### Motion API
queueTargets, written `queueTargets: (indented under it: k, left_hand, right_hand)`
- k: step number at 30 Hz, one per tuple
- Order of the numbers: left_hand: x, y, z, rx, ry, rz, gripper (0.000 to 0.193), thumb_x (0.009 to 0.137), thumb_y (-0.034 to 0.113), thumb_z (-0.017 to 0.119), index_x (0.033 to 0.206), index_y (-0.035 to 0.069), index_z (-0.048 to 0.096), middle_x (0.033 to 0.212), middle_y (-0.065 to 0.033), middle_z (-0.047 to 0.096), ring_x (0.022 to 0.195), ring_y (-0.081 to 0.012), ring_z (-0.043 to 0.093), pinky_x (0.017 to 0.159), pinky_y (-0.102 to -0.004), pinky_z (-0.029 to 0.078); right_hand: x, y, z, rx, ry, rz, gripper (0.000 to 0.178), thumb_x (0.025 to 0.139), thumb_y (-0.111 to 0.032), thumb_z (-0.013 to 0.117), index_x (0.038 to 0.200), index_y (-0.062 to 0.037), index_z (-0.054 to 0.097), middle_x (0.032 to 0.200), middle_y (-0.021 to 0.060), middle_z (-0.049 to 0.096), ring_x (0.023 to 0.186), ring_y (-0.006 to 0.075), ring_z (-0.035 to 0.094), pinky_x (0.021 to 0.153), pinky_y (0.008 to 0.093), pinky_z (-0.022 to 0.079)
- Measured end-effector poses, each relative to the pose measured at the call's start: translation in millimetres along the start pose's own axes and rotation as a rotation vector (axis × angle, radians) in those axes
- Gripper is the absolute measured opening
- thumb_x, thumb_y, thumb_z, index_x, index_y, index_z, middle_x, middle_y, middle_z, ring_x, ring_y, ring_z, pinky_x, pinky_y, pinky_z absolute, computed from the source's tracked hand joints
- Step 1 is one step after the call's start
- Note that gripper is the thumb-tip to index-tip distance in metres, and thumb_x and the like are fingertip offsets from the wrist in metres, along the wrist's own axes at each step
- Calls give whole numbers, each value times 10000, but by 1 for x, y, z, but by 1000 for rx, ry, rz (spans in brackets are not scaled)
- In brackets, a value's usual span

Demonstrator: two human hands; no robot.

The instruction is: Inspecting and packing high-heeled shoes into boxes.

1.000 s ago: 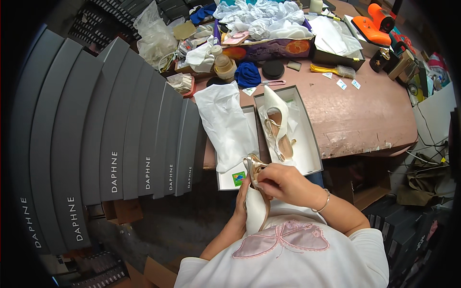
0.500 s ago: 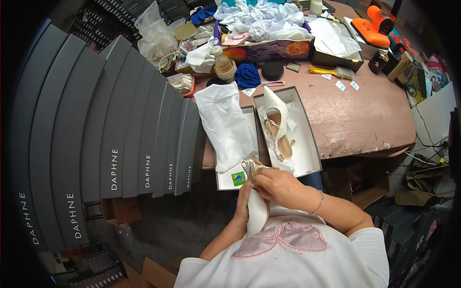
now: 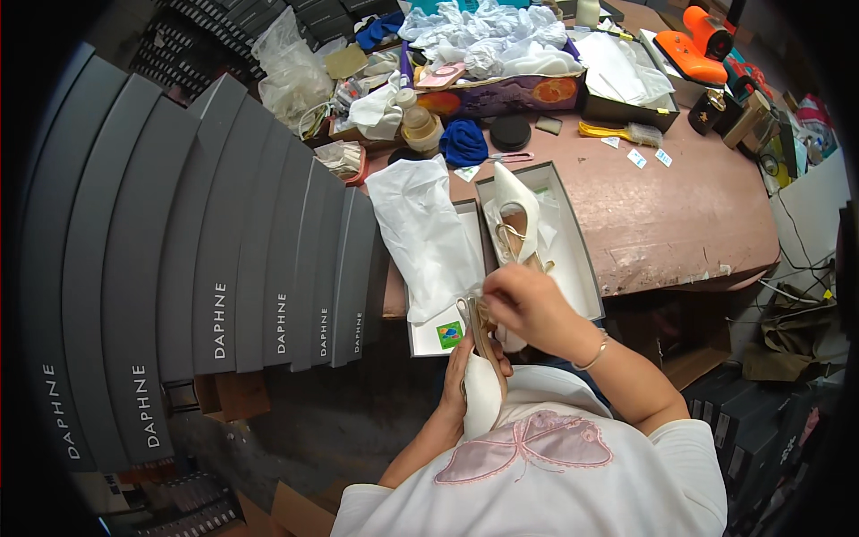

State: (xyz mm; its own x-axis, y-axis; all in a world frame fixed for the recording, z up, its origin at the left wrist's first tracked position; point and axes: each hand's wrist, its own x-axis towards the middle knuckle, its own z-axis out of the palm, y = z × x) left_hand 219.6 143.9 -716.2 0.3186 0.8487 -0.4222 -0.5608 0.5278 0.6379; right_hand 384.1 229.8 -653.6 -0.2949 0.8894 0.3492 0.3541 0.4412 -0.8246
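Observation:
A white pointed shoe with a thin strap is held close to my body, toe toward me. My left hand wraps round its side, fingers under the sole. At the shoe's heel end, my right hand is closed in a pinch beside the strap; what lies between the fingertips is hidden. The matching white shoe rests in an open shoe box just beyond my right hand, partly covered by it. White tissue paper lies across the box lid, which bears a green sticker.
Tall stacked grey shoe boxes wall off the left. Along the back of the pink table stand a carton of crumpled tissue, a glue bottle, a blue cloth, a black round lid, a yellow brush and an orange device.
My right hand has lifted slightly up and right from the shoe's heel end, uncovering more of its inside. My left hand still holds the shoe. The view has shifted slightly.

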Motion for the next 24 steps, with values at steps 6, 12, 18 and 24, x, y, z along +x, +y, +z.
queueTargets:
  k: [6, 12, 18, 24]
  left_hand:
    - [4, -8, -8, -272, -56, 0, 512, 1023, 456, 313, 1266, 28, 454, 865, -79, 552, 737, -211, 605, 708, -339, 513]
    - [16, 7, -11, -201, 18, -12, 521, 1018, 461, 308, 1298, 46, 455, 833, -73, 543, 703, -214, 571, 708, -373, 479]
    - [42, 30, -27, -182, 58, 60, 551, 1015, 455, 323, 1327, 11, 421, 832, -66, 566, 706, -215, 612, 657, -341, 511]
    - [63, 57, -22, -111, 136, 9, 532, 1017, 442, 296, 1290, 12, 448, 832, -62, 550, 715, -213, 592, 718, -355, 497]
  right_hand:
    - [-6, 24, -25, 894, 23, 506, 125, 888, -58, 609, 1000, -2, 611, 895, 44, 636, 859, 94, 590, 804, 246, 477]
    - [37, 41, -29, 1180, 57, 520, 174, 906, -79, 604, 1069, -20, 588, 884, 0, 601, 756, 65, 542, 708, 223, 451]
    - [164, 83, -11, 634, 121, 233, 192, 896, -89, 599, 1067, -7, 629, 883, -4, 629, 781, 49, 544, 701, 209, 442]
    - [285, 151, 23, -18, 276, -15, 203, 813, -125, 626, 969, -1, 663, 866, 160, 674, 776, 277, 659, 712, 335, 508]
